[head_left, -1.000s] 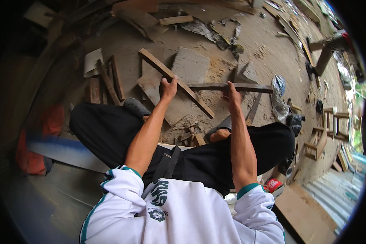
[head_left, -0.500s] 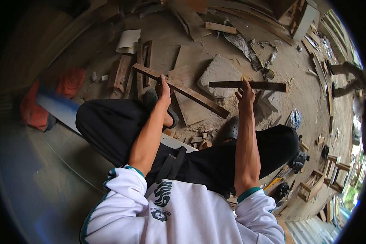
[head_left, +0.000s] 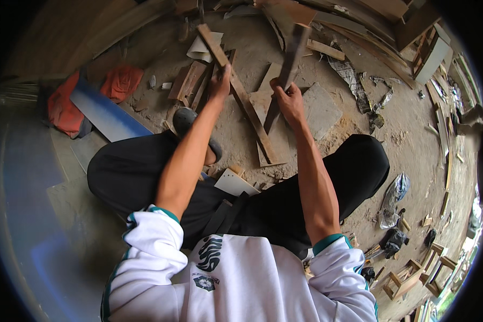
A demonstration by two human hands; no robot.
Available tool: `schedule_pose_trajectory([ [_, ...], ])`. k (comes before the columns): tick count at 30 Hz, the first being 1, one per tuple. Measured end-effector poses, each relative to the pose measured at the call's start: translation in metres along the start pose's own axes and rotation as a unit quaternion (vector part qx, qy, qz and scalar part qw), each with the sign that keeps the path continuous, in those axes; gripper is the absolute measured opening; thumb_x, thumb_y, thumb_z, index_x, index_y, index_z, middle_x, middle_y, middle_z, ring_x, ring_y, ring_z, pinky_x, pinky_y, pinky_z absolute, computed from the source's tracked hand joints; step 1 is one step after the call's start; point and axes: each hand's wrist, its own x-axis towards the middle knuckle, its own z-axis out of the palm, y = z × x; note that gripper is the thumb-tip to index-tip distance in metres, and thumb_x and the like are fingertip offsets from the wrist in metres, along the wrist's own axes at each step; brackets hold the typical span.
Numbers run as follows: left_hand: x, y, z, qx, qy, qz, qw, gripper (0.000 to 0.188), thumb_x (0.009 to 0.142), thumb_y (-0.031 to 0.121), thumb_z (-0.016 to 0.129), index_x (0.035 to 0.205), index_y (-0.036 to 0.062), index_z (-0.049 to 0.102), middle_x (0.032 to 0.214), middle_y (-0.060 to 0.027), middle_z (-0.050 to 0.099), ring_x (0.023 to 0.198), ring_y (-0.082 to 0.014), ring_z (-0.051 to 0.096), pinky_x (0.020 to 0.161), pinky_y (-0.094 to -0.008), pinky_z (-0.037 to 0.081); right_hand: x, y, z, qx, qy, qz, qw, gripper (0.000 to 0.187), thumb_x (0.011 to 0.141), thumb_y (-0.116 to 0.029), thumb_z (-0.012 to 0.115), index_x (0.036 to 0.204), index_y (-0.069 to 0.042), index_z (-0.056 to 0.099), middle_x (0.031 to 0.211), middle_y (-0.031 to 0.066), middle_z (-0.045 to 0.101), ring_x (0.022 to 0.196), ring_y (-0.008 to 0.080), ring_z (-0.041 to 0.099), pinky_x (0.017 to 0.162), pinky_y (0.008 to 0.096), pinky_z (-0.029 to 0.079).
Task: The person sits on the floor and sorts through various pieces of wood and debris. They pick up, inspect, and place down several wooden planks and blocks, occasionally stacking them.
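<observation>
My left hand is closed round a long brown wooden strip that slants from upper left down to the right. In my right hand is a shorter, darker wooden strip, gripped below its middle with its top end pointing away from me. The lower ends of the two strips come close together over a flat wooden board on the ground; whether they touch I cannot tell. A pale stone slab lies to the right of my right hand.
Offcuts lie by my left foot, and a loose block lies farther off. An orange-red cloth bag and a blue-white panel are at left. Clear plastic and small wooden frames are at right.
The right-hand strip has swung from lying crosswise to pointing away from me, and my right hand has moved left. The left-hand strip has turned steeper. The view has shifted.
</observation>
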Motion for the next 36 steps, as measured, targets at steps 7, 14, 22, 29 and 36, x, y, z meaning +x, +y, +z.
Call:
schedule_pose_trajectory([
  [7, 0.075, -0.019, -0.041, -0.061, 0.0, -0.087, 0.994, 0.081, 0.083, 0.07, 0.052, 0.121, -0.0017, 0.052, 0.086, -0.0104, 0.055, 0.072, -0.0199, 0.059, 0.063, -0.0338, 0.052, -0.013, 0.06, -0.001, -0.121, 0.006, 0.159, 0.98, 0.034, 0.082, -0.024, 0.068, 0.103, 0.001, 0.062, 0.08, 0.0109, 0.064, 0.074, 0.0197, 0.061, 0.069, 0.0332, 0.048],
  [14, 0.112, -0.123, -0.093, 0.103, 0.02, -0.228, 0.968, 0.081, 0.069, 0.029, 0.082, 0.128, -0.0062, 0.041, 0.121, -0.022, 0.053, 0.094, -0.0272, 0.063, 0.07, -0.0353, 0.055, -0.026, 0.134, -0.006, -0.215, -0.038, 0.214, 0.952, 0.038, 0.077, -0.017, 0.069, 0.109, 0.0, 0.059, 0.085, 0.0073, 0.061, 0.076, 0.0185, 0.057, 0.07, 0.0324, 0.047],
  [22, 0.113, -0.26, -0.062, 0.316, 0.029, -0.242, 0.917, 0.107, 0.066, 0.023, 0.084, 0.145, -0.0052, 0.017, 0.149, -0.0254, 0.025, 0.138, -0.0335, 0.028, 0.115, -0.0391, 0.025, 0.024, 0.151, 0.038, -0.268, -0.083, 0.267, 0.922, 0.047, 0.083, -0.031, 0.069, 0.116, 0.0, 0.056, 0.086, 0.0086, 0.065, 0.075, 0.0147, 0.06, 0.068, 0.0296, 0.048],
  [29, 0.094, -0.229, -0.06, 0.252, -0.066, -0.163, 0.952, 0.108, 0.067, 0.041, 0.08, 0.142, -0.0092, 0.021, 0.147, -0.0276, 0.028, 0.14, -0.0355, 0.025, 0.115, -0.0398, 0.022, 0.044, 0.171, 0.044, -0.361, -0.007, 0.245, 0.9, 0.055, 0.083, -0.032, 0.067, 0.126, -0.002, 0.048, 0.089, 0.0179, 0.064, 0.082, 0.0274, 0.065, 0.071, 0.0375, 0.05],
  [36, 0.078, -0.165, -0.036, 0.031, -0.097, -0.255, 0.962, 0.096, 0.065, 0.047, 0.075, 0.134, -0.0066, 0.035, 0.132, -0.0218, 0.046, 0.124, -0.0318, 0.043, 0.105, -0.0416, 0.033, -0.011, 0.18, -0.013, -0.397, -0.003, 0.246, 0.884, 0.042, 0.077, -0.018, 0.062, 0.115, -0.008, 0.05, 0.099, 0.0237, 0.063, 0.092, 0.0385, 0.062, 0.08, 0.0446, 0.049],
])
